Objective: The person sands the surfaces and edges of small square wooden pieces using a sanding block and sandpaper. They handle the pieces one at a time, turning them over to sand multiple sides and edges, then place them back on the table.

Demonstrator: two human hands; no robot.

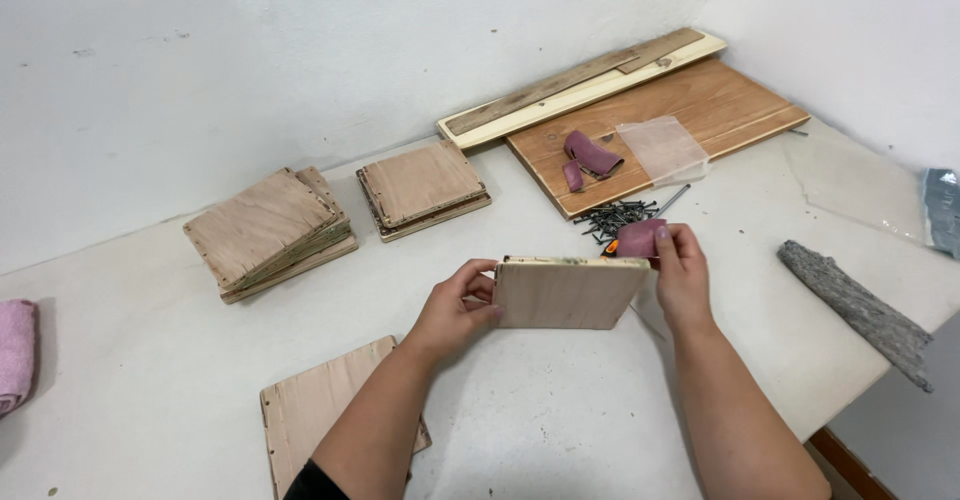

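The left hand holds up a flat square wooden board, and the right hand pinches a small reddish sandpaper piece on its top edge

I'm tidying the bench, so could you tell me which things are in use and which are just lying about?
In use: plywood square, held by left hand; sandpaper piece in right hand.
Lying about: plywood stacks, nails, planks, pink towel, grey bark strip.
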